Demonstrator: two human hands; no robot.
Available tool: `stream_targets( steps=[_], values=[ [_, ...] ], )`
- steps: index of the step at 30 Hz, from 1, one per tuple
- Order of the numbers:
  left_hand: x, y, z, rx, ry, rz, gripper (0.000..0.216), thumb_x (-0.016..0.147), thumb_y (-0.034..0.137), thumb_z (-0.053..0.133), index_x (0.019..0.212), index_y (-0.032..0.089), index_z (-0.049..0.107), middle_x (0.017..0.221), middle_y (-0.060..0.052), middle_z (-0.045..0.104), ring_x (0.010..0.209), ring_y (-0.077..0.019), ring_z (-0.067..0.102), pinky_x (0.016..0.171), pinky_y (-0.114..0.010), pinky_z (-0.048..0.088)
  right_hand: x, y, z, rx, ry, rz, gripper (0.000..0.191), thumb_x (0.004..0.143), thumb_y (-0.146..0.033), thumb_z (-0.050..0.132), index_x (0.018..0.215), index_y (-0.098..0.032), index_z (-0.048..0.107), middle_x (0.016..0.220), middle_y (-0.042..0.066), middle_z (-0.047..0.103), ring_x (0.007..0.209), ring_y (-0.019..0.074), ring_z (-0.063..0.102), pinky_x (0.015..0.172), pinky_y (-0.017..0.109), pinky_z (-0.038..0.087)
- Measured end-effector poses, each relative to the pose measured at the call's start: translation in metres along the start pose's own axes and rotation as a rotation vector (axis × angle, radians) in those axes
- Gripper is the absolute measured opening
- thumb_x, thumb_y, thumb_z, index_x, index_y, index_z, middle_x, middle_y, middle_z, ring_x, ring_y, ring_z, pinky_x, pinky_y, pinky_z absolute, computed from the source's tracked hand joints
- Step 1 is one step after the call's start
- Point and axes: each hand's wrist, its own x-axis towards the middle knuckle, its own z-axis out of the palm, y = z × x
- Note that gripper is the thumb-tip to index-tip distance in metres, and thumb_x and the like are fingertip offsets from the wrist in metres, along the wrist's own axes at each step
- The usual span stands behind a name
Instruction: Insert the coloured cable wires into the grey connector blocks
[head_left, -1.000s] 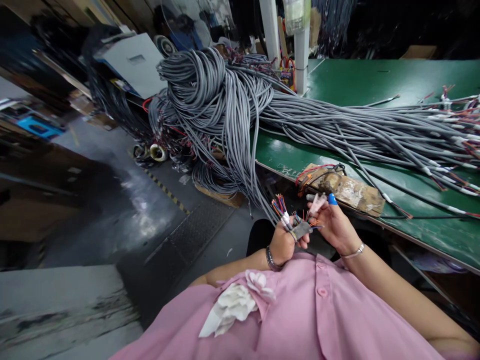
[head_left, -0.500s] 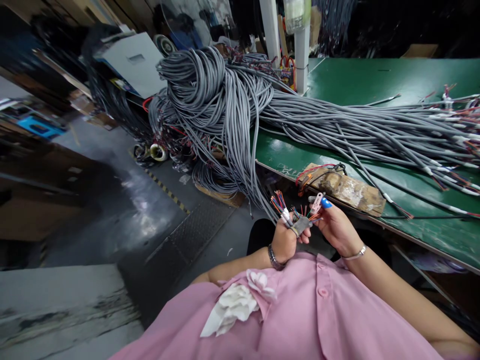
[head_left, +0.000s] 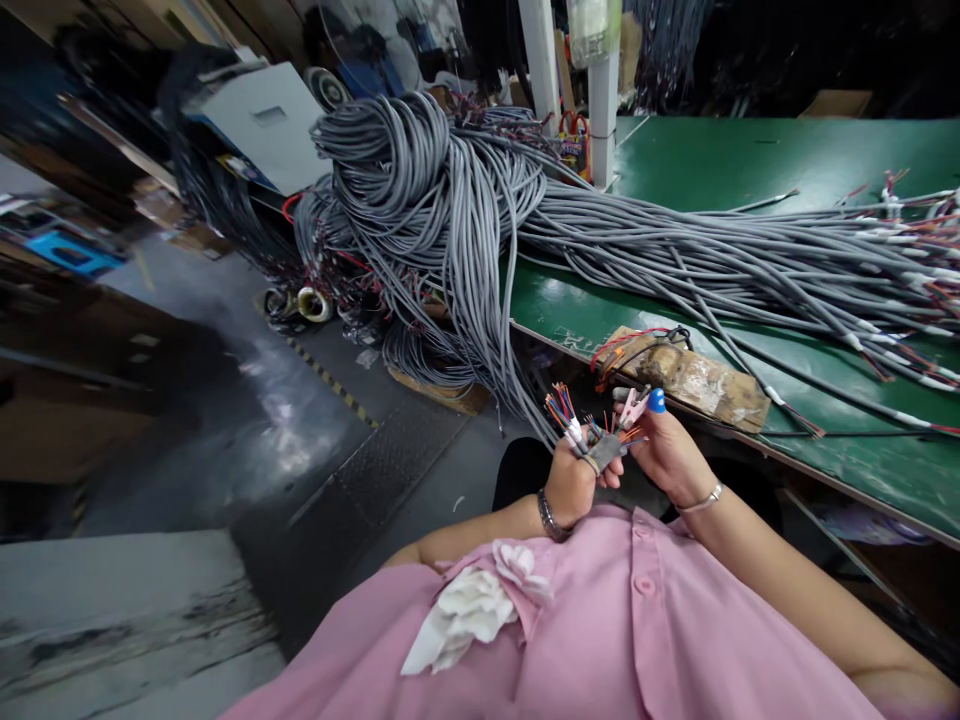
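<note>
My left hand [head_left: 571,487] is closed around the ends of several grey cables, and a grey wrap covers its thumb. Fanned coloured wires [head_left: 561,405] with bare copper tips stick up past white sleeves beside that hand. More thin wires spread out around the wrapped thumb. Just to the right, my right hand [head_left: 673,460] pinches a small pink clip [head_left: 634,408], close to the wire tips; a blue cover sits on its thumb. Whether the clip touches a wire I cannot tell. The fingers behind the clip are partly hidden.
A large heap of coiled grey cables [head_left: 465,200] lies across the green table [head_left: 750,150] and hangs over its edge. A worn wooden block [head_left: 697,375] with wires sits at the front edge. White posts [head_left: 604,120] stand behind; a pale box [head_left: 262,125] is at left.
The pink clip has turned in my right hand and its two arms now look spread apart. My right hand has shifted very slightly; the left stays in place.
</note>
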Motion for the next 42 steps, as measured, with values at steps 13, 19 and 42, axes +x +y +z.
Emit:
stream_targets(
  steps=[13, 19, 42],
  values=[
    [-0.002, 0.001, -0.002, 0.039, -0.002, -0.031, 0.033, 0.075, 0.046, 0.066, 0.071, 0.014, 0.057, 0.056, 0.0, 0.061, 0.041, -0.0078, 0.053, 0.039, -0.018, 0.034, -0.001, 0.006, -0.006, 0.099, 0.06, 0.007, 0.054, 0.077, -0.072, 0.049, 0.089, -0.022, 0.064, 0.077, 0.005, 0.064, 0.059, 0.0172, 0.056, 0.057, 0.033, 0.048],
    [-0.008, 0.001, -0.011, 0.088, -0.072, -0.053, 0.035, 0.075, 0.047, 0.067, 0.07, 0.014, 0.057, 0.057, -0.002, 0.062, 0.043, -0.0086, 0.054, 0.042, -0.019, 0.039, -0.01, -0.008, -0.026, -0.007, -0.099, 0.229, 0.049, 0.078, -0.066, 0.056, 0.082, -0.018, 0.065, 0.076, 0.004, 0.063, 0.065, 0.014, 0.057, 0.062, 0.028, 0.047],
    [0.0, 0.0, -0.011, 0.186, -0.188, -0.131, 0.042, 0.077, 0.051, 0.062, 0.063, 0.011, 0.063, 0.052, -0.004, 0.06, 0.043, -0.0093, 0.054, 0.042, -0.019, 0.035, -0.035, 0.002, -0.03, -0.327, 0.012, 0.037, 0.024, 0.074, -0.038, 0.074, 0.085, -0.018, 0.066, 0.074, 0.001, 0.064, 0.064, 0.0119, 0.054, 0.061, 0.026, 0.043]
  ],
)
